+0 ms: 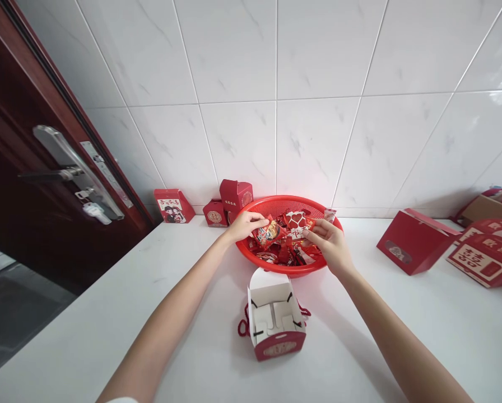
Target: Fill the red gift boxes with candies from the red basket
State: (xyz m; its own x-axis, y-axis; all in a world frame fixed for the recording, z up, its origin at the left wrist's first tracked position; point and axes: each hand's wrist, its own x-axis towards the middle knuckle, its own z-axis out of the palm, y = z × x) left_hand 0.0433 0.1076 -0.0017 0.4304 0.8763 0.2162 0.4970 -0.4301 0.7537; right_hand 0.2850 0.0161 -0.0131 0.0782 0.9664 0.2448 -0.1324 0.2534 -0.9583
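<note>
A red plastic basket (291, 270) full of red wrapped sweets stands near the wall. Over its left side, my left hand (246, 225) pinches a red and yellow packet (269, 233). My right hand (327, 242), above the right side, has its fingers closed on a red and white packet (297, 222) with a heart print. In front of the basket is an open small box (279, 346), red outside and white inside, with nothing in it and dark red cord at both sides.
Closed red boxes (236, 196) stand left of the basket by the wall, with a picture box (174, 206) farther left. Larger red boxes (417, 239) are at the right. A dark red door (19, 112) with a metal handle borders the white table (150, 280).
</note>
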